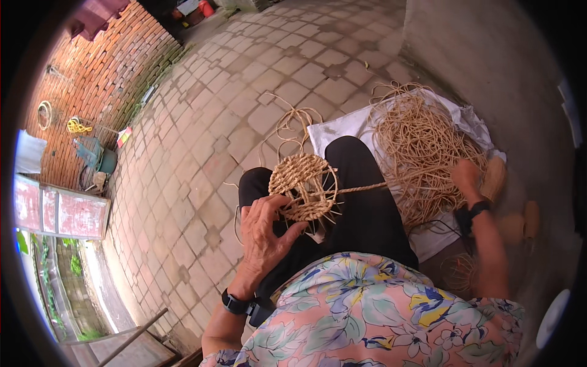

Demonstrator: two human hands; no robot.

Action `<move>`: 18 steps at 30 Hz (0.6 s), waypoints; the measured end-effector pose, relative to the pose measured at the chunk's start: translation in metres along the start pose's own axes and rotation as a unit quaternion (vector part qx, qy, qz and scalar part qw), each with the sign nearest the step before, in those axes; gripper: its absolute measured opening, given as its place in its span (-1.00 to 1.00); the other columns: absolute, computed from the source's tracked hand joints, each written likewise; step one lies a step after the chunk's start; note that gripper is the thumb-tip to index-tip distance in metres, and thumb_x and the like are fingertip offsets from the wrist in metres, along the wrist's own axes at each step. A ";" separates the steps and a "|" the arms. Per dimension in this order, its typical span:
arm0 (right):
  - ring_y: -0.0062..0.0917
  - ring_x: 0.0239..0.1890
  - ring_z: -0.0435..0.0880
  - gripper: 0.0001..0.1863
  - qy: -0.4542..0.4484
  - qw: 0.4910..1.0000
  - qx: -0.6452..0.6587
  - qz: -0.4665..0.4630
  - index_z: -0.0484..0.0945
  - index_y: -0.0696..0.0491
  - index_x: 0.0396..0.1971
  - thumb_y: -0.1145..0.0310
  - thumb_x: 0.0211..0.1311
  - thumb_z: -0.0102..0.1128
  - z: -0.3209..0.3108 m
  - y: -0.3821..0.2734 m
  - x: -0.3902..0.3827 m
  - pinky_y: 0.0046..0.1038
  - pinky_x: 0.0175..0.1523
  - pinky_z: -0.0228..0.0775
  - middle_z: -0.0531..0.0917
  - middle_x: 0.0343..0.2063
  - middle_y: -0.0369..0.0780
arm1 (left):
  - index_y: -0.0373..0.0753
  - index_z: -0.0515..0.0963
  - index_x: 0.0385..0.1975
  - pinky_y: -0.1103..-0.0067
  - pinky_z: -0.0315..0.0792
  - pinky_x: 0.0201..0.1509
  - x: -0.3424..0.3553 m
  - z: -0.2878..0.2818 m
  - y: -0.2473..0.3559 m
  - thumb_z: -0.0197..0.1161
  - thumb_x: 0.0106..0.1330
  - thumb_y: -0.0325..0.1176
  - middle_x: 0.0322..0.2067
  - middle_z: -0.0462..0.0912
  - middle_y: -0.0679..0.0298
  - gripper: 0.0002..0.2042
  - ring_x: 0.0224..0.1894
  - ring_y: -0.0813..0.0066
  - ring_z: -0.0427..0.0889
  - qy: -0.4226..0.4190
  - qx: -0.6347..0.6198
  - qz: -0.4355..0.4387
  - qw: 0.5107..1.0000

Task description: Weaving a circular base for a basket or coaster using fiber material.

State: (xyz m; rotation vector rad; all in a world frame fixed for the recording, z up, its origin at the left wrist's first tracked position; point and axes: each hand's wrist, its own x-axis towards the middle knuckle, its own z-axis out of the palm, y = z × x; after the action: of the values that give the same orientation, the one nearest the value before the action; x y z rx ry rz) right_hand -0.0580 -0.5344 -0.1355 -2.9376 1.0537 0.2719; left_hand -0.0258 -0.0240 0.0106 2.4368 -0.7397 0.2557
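Note:
A round, partly woven straw basket piece (pixel 301 177) rests over my lap, its open side showing bare ribs and a thin rim. My left hand (pixel 268 223) grips its near left edge, thumb and fingers curled onto it. From the right side of the weave a twisted straw cord (pixel 362 188) runs taut toward the right. My right hand (pixel 468 178) is stretched far out to the right, closed in line with that cord, which blends into the heap behind it. Loose strands hang from the piece's far and left sides.
A big tangled heap of straw cord (pixel 422 147) lies on a white sack (pixel 333 131) to my right. Tan cylindrical objects (pixel 531 220) and a wire frame (pixel 458 272) are beside me there. A wall (pixel 483 55) rises at right. Loose cord (pixel 293 119) lies ahead on paving.

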 end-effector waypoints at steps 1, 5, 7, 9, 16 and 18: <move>-0.07 -0.23 0.67 -0.69 0.010 0.999 -0.034 -0.003 0.64 0.21 -0.25 0.37 -0.01 0.27 0.029 0.077 0.024 -0.15 -0.16 0.51 0.68 -0.31 0.06 | -0.14 0.53 -0.10 0.45 0.29 -0.11 0.005 0.001 0.001 0.54 -0.06 -0.21 -0.21 0.61 0.30 -0.51 -0.30 0.40 0.55 -0.003 0.006 0.028 1.000; -0.08 -0.09 0.62 -0.66 -0.102 0.989 -0.084 -0.070 0.60 0.19 -0.20 0.36 0.00 0.26 -0.006 0.057 0.003 -0.14 -0.06 0.47 0.65 -0.18 0.01 | -0.13 0.57 -0.11 0.43 0.28 -0.14 0.002 -0.002 0.008 0.53 -0.05 -0.22 -0.23 0.60 0.31 -0.54 -0.33 0.40 0.57 -0.028 0.061 0.014 0.998; -0.10 -0.07 0.59 -0.65 0.001 0.975 0.017 -0.223 0.58 0.18 -0.19 0.39 -0.03 0.25 -0.015 0.024 -0.013 -0.14 -0.01 0.43 0.62 -0.19 -0.04 | -0.12 0.58 -0.14 0.43 0.29 -0.13 0.006 0.000 0.012 0.53 -0.05 -0.23 -0.25 0.59 0.31 -0.57 -0.32 0.38 0.56 -0.036 0.037 0.008 0.999; -0.17 -0.11 0.54 -0.65 0.129 0.913 0.163 -0.351 0.56 0.15 -0.20 0.42 -0.08 0.26 -0.033 -0.046 -0.039 -0.18 0.01 0.40 0.57 -0.24 -0.08 | -0.12 0.60 -0.17 0.43 0.29 -0.12 0.005 0.001 0.014 0.52 -0.05 -0.24 -0.27 0.59 0.30 -0.60 -0.30 0.37 0.56 -0.047 0.028 -0.010 0.998; -0.26 -0.20 0.62 -0.72 -0.001 0.731 0.415 -0.542 0.59 0.11 -0.25 0.32 0.05 0.36 -0.084 -0.180 -0.146 -0.30 -0.05 0.38 0.65 -0.29 -0.19 | -0.06 0.60 -0.20 0.30 0.22 0.01 0.028 -0.004 0.034 0.56 -0.16 -0.18 -0.15 0.49 0.32 -0.54 -0.09 0.28 0.42 -0.038 0.109 0.056 0.992; -0.31 -0.26 0.65 -0.78 -0.023 0.731 0.425 -0.533 0.61 0.13 -0.29 0.35 0.10 0.34 -0.087 -0.179 -0.151 -0.35 -0.13 0.45 0.67 -0.35 -0.20 | -0.06 0.60 -0.19 0.33 0.21 -0.02 0.034 0.005 0.034 0.56 -0.15 -0.16 -0.18 0.48 0.33 -0.54 -0.12 0.28 0.42 -0.044 0.125 0.097 0.986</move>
State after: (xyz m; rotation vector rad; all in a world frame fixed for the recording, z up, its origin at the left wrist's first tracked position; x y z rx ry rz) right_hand -0.0452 -0.3062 -0.0334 -2.1240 -0.5360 -0.1485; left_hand -0.0165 -0.0658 0.0336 2.6268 -1.0435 0.3360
